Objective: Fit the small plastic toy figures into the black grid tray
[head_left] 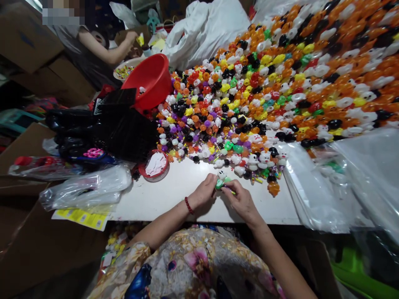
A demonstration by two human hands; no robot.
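Observation:
Above the white table (137,207), my two hands meet near its front edge. My left hand (203,192), with a red bead bracelet (188,205) at the wrist, is closed on a small green-and-white plastic toy (220,182). The white end resembles a little head with dark marks. My right hand (242,201) pinches a thin yellow-and-purple piece (229,190) against the toy's lower side; whether the two are joined I cannot tell. Just beyond my fingers lies a big heap of small plastic toys (230,104) in orange, white, black, yellow, green and purple.
A red basket (159,176) of white paper slips stands left of my hands. Behind it are black plastic bags (121,128) and a red basin (152,81). Clear plastic bags (318,191) lie at right, more plastic packs (90,187) at left. A co-worker's arm (106,50) shows far left.

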